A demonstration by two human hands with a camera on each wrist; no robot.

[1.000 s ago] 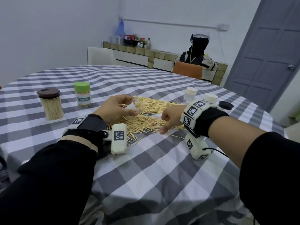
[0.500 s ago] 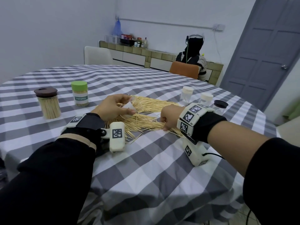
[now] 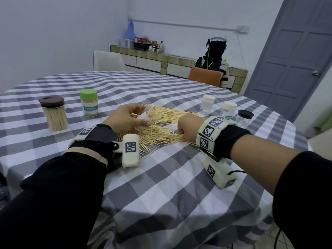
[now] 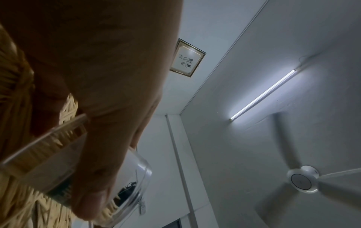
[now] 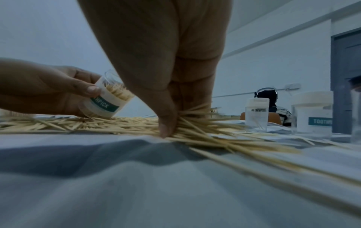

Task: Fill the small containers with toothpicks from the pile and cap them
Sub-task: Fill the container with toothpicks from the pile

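Observation:
A pile of toothpicks (image 3: 158, 130) (image 5: 121, 125) lies spread on the checked tablecloth. My left hand (image 3: 125, 119) (image 5: 48, 91) grips an uncapped clear container (image 3: 146, 116) (image 5: 106, 101) (image 4: 129, 185), tilted over the pile and partly filled with toothpicks. My right hand (image 3: 186, 129) (image 5: 166, 108) is down on the pile's right side, thumb and fingers pinching a bunch of toothpicks against the cloth.
Two filled, capped containers stand at the left: a brown-lidded jar (image 3: 53, 114) and a green-lidded one (image 3: 89, 102). At the right stand two white-capped clear containers (image 3: 207, 105) (image 3: 228, 110) and a black-lidded jar (image 3: 244, 118). A seated person (image 3: 214, 63) is beyond the table.
My right hand has closed on toothpicks at the pile's right edge, its fingers curling under. The left hand keeps holding the tilted container in the same spot.

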